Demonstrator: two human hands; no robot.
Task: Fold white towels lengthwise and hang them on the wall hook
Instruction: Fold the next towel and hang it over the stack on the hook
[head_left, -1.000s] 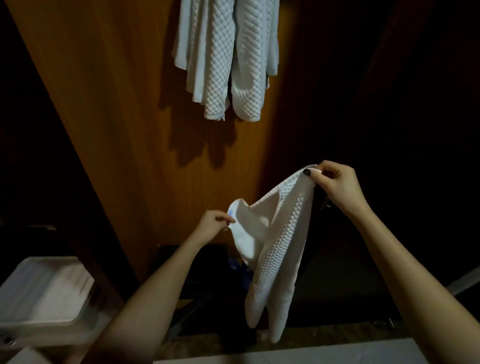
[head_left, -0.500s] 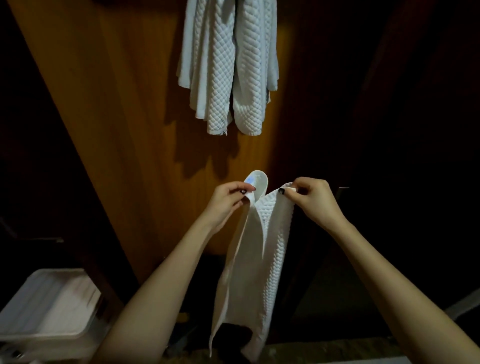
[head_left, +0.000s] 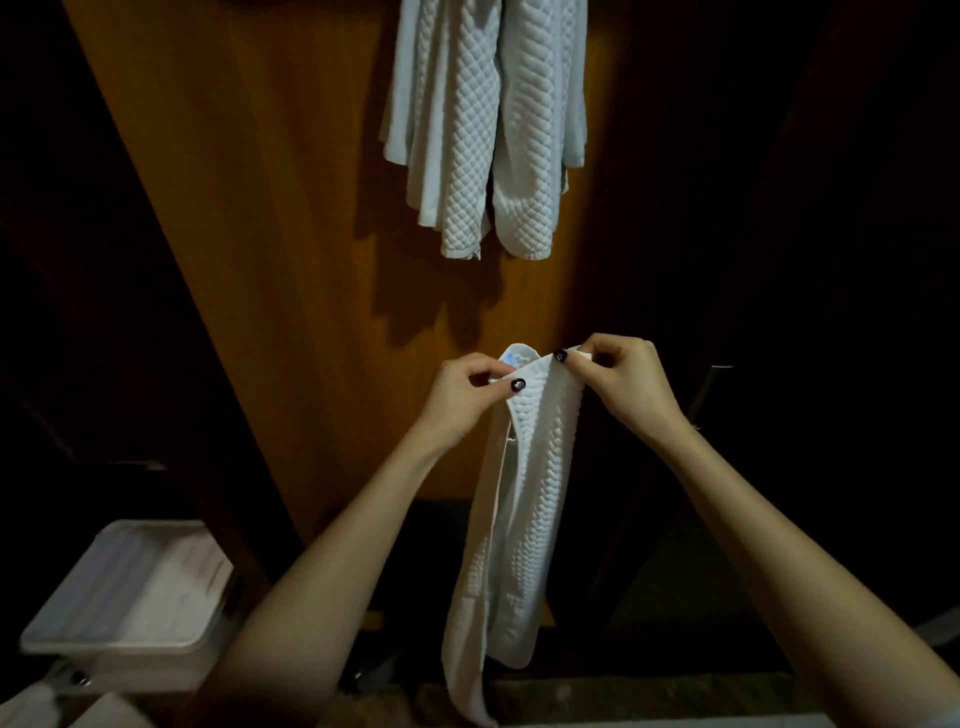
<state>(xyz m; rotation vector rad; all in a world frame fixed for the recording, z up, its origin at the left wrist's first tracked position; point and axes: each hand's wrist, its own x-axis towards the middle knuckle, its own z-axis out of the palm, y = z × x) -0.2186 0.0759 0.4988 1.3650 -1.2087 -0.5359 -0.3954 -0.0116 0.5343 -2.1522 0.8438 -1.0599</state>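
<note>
Both hands have drawn together since a second ago, when they held the cloth's top corners well apart. The left hand (head_left: 460, 397) and the right hand (head_left: 626, 387) now sit just beside each other in the middle of the view. The white towel (head_left: 524, 499), which then sagged open between them, now hangs as a narrow doubled strip. Each hand pinches the top edge between thumb and curled fingers, with a dark-painted thumbnail pressed on the cloth. Between the two grips a small flap stands up, carrying a bluish label (head_left: 514, 358). The strip drops straight down from the hands with its waffle-textured side toward the camera, and a smoother layer shows along its left edge. Its lower end reaches almost to the bottom of the picture. It hangs in the air in front of the wooden panel (head_left: 291, 249); whether it touches the wood cannot be told. Higher up and well apart from it, the hung towels (head_left: 483, 130) lie against the same panel. They have the same quilted weave, their tops are cut off by the upper edge, and their shadow falls on the wood below them. They also sit lower in the view than before. At lower left stands a pale plastic bin (head_left: 124, 597), dim and blurred.
</note>
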